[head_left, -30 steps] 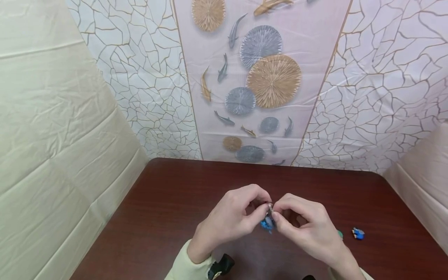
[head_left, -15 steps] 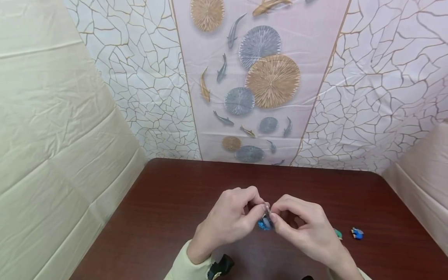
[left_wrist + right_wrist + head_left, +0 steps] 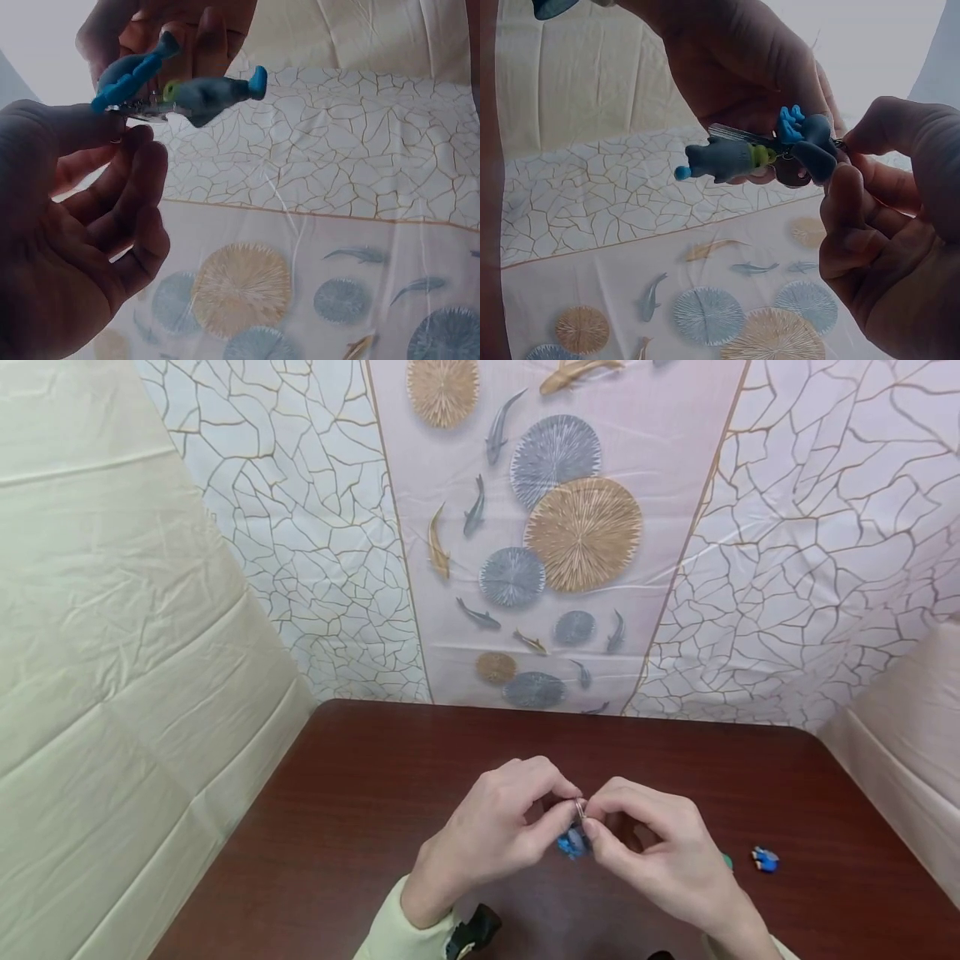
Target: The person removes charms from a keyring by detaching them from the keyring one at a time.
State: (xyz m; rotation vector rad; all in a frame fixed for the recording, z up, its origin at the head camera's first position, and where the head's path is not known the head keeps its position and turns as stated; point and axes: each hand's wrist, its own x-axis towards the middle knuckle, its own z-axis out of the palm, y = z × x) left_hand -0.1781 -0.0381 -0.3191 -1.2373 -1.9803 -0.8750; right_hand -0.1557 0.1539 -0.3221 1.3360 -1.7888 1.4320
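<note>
Above the table, thumb and forefinger of my left hand [image 3: 498,818] pinch one side of a metal split ring [image 3: 580,810]. My right hand [image 3: 667,843] pinches the ring's other side, its fingertips close against the left ones. Small blue and grey figurine charms [image 3: 572,842] hang below. In the left wrist view, one grey charm with a blue tip [image 3: 214,96] sticks out beside a bright blue and grey one [image 3: 135,79]. The right wrist view shows a grey charm with a yellow-green neck [image 3: 727,161] next to a rounded dark one [image 3: 815,154]. Fingertips hide much of the ring.
A blue figurine [image 3: 766,860] lies on the dark wooden table [image 3: 360,793] at the right. Part of a green object [image 3: 727,862] shows behind my right wrist. A black device [image 3: 472,932] sits at the left cuff. Patterned cloth [image 3: 337,527] hangs behind the table.
Both hands dipped slightly to the left half a second ago and have come back right. The charms swung with them; the pinch at the ring stays.
</note>
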